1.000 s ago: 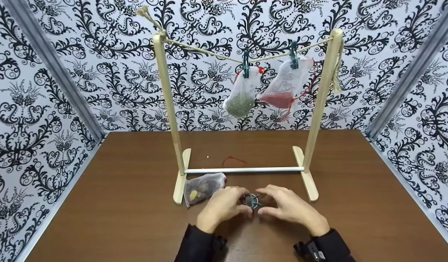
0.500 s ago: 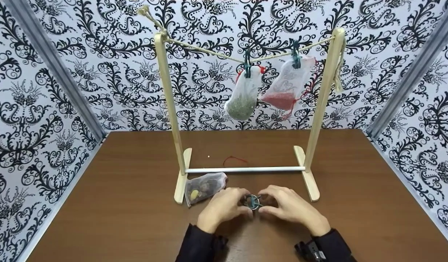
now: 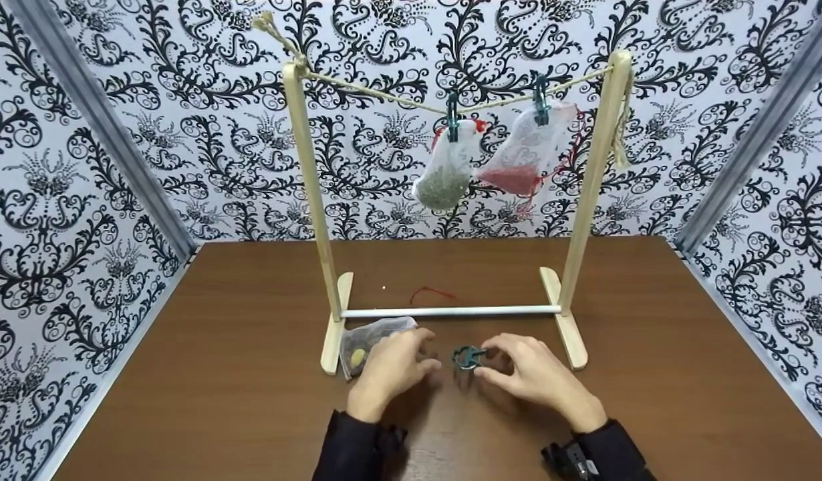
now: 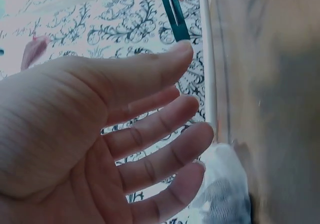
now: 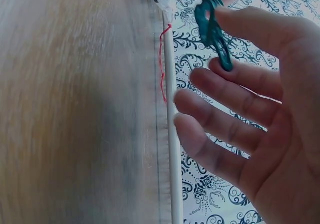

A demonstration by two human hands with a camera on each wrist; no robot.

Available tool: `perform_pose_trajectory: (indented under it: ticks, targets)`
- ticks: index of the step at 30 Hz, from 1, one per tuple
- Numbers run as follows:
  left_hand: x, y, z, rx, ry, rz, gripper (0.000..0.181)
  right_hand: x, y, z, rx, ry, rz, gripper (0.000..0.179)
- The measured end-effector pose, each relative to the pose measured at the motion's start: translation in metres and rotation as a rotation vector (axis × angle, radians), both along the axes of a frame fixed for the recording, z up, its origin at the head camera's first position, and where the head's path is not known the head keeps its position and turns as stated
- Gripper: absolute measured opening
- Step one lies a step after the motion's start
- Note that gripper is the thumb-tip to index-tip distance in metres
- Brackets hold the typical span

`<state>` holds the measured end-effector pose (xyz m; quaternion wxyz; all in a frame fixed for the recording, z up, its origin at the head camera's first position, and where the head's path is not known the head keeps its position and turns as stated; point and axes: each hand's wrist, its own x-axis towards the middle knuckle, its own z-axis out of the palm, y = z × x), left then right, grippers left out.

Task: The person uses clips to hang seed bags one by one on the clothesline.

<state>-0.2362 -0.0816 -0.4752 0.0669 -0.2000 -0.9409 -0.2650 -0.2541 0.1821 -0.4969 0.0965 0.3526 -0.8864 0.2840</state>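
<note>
My right hand (image 3: pixel 541 377) pinches a dark green clothespin (image 3: pixel 467 357) between thumb and index finger, above the table in the head view. In the right wrist view the clothespin (image 5: pixel 212 32) slants down from the thumb, its other fingers loosely bent. My left hand (image 3: pixel 387 371) holds nothing; its fingers are spread and slightly bent in the left wrist view, apart from the clothespin. Beside and partly behind that hand lies a grey-white mesh bag (image 3: pixel 371 332) with brownish pieces and a yellow one inside, at the left foot of the wooden stand (image 3: pixel 311 180).
A rope (image 3: pixel 377 95) sags between the stand's posts. Two clothespins on it hold a mesh bag with greenish contents (image 3: pixel 443 188) and one with pink contents (image 3: pixel 511 179). A white crossbar (image 3: pixel 451 311) joins the feet. Behind it lies a red string (image 3: pixel 432 291).
Both hands were together around the clothespin. My left hand has let go and moved left, in front of the mesh bag; the right keeps the clothespin, now slightly farther from me.
</note>
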Motion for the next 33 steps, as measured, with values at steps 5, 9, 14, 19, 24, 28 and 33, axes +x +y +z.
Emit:
perform_pose_trajectory:
  ticks: [5, 9, 14, 19, 24, 28, 33]
  targets:
    - [-0.003, -0.012, 0.000, 0.032, 0.013, 0.048, 0.036, -0.001, 0.000, 0.000, -0.042, 0.053, -0.013, 0.028]
    - [-0.007, -0.019, -0.003, 0.044, 0.023, 0.083, 0.035, -0.002, -0.001, -0.001, -0.080, 0.075, -0.004, 0.025]
    - [-0.009, -0.028, -0.004, 0.063, 0.057, 0.096, 0.033, -0.003, 0.000, -0.002, -0.147, 0.068, -0.012, 0.020]
    - [-0.009, -0.034, -0.004, 0.081, 0.067, 0.118, 0.036, -0.004, 0.001, -0.003, -0.155, 0.054, -0.015, 0.017]
    - [-0.010, -0.040, -0.006, 0.079, 0.093, 0.155, 0.036, -0.004, 0.001, -0.002, -0.152, 0.058, -0.008, 0.015]
    - [-0.010, -0.046, -0.006, 0.070, 0.086, 0.213, 0.035, -0.004, 0.001, -0.002, -0.144, 0.070, -0.016, 0.010]
    - [-0.010, -0.052, -0.007, 0.059, 0.106, 0.291, 0.031, -0.004, 0.001, -0.001, -0.136, 0.066, -0.024, 0.006]
